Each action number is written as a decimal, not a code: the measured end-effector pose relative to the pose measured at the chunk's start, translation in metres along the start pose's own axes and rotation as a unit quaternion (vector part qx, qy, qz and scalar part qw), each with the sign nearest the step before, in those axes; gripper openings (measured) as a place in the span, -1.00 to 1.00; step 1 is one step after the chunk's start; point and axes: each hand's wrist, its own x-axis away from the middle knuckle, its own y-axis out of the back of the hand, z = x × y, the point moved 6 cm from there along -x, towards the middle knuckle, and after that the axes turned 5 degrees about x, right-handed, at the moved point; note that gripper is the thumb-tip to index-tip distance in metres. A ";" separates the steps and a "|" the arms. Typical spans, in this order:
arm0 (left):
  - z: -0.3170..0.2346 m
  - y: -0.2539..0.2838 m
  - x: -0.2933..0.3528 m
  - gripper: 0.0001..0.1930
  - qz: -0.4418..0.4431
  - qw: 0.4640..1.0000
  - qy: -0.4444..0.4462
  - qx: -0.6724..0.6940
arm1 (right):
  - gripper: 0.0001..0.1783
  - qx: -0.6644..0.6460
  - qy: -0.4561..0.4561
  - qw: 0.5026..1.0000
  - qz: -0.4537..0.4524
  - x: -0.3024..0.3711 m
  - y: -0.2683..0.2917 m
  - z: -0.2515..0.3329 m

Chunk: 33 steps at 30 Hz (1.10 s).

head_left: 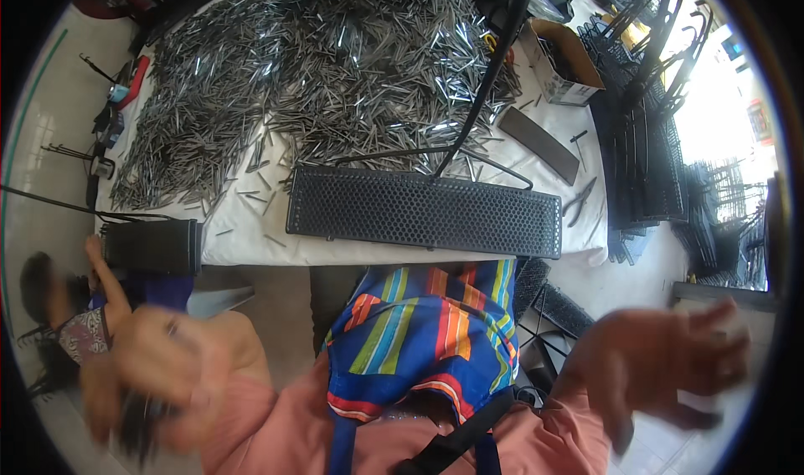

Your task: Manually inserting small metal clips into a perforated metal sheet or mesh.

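Both my hands are raised apart, out to either side of my striped blue apron. My right hand has its fingers spread and holds nothing. Motion smears my left hand; a dark blurred shape shows beneath its fingers, and I cannot tell whether it is held. In front of me, a long black perforated metal rack lies along the table's near edge, with rods rising from its back. Neither hand touches it. Pliers lie just right of the rack.
Thin metal pins heap over the white-covered table. A flat metal bar and a cardboard box lie at right. Black racks stack beyond. At left, another person's arm is near a second black rack.
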 end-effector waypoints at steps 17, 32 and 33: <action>0.122 0.289 0.302 -0.75 -0.072 0.542 0.787 -0.285 | -0.23 0.521 -0.597 0.420 0.442 0.313 0.244 -0.183; 0.104 0.253 0.327 -0.75 0.005 0.547 0.802 -0.240 | -0.11 0.519 -0.525 0.485 0.469 0.326 0.323 -0.237; 0.106 0.237 0.328 -0.77 0.011 0.554 0.802 -0.221 | -0.13 0.539 -0.501 0.494 0.463 0.325 0.350 -0.251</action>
